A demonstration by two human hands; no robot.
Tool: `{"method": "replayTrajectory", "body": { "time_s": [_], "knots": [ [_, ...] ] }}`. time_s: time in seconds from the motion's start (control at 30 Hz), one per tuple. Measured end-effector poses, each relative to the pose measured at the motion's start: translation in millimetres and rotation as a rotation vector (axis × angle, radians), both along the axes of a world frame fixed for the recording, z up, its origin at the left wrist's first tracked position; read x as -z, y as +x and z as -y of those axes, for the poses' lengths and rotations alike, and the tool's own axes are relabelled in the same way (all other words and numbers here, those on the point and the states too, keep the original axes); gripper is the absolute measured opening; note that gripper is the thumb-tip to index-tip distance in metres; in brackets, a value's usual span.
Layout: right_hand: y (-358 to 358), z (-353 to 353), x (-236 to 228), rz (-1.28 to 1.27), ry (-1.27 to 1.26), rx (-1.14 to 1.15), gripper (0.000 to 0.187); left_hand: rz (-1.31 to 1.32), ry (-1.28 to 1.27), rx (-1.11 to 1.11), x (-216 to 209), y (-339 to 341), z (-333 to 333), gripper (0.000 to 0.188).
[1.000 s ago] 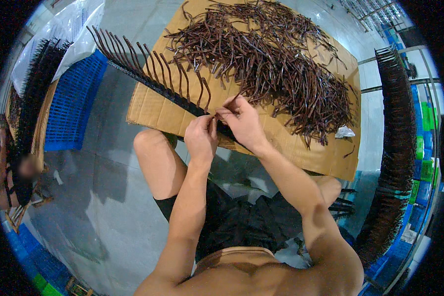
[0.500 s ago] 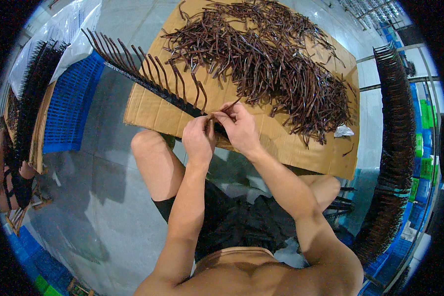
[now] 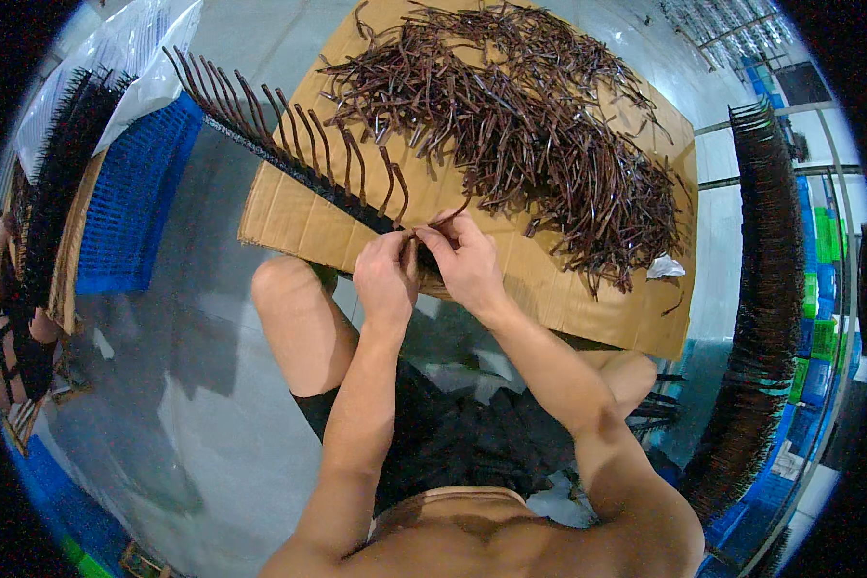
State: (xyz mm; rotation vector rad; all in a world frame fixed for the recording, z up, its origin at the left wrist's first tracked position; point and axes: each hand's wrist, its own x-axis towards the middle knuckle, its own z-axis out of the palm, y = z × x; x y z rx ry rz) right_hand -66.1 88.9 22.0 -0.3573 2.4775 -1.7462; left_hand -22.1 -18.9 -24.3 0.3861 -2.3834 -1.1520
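Observation:
A long black bar [image 3: 303,175] reaches from the far left over the cardboard to my hands, with a row of curved brown stems [image 3: 318,135] standing up along it. My left hand [image 3: 385,275] is closed around the bar near its close end, thumb and fingers pinched together. Beside it, my right hand [image 3: 469,260] pinches a single thin brown stem [image 3: 460,209], whose tip sticks out above the fingers. The fingertips of both hands meet, and they hide the stem's lower end and how it sits against the bar.
A heap of loose brown stems [image 3: 511,116] covers much of the cardboard sheet [image 3: 289,222], with a crumpled white scrap [image 3: 666,267] near its right edge. A blue crate [image 3: 140,193] stands at left. Dense rows of dark stems [image 3: 771,260] hang on a rack at right.
The view has shifted slightly. Both hands stay together at the bar's close end, and the stem in my right fingers has tilted only a little.

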Motion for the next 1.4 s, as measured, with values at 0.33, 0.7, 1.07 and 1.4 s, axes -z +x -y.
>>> {"method": "replayTrajectory", "body": {
  "time_s": [0.33,0.7,1.07,1.4],
  "knots": [
    [-54,-8,-2,0.004,0.329,-0.53,0.02,0.024,-0.068,-0.056,-2,2,5,0.011],
    [-151,77,16,-0.284,1.0,0.016,0.021,0.114,0.166,-0.088,-14,-1,9,0.025],
    [-124,25,-7,-0.112,1.127,-0.209,0.022,0.137,0.229,0.01,-7,-3,2,0.022],
    [-63,-45,-7,-0.079,0.809,-0.198,0.015,0.093,0.304,-0.026,-10,-2,1,0.022]
  ]
}}
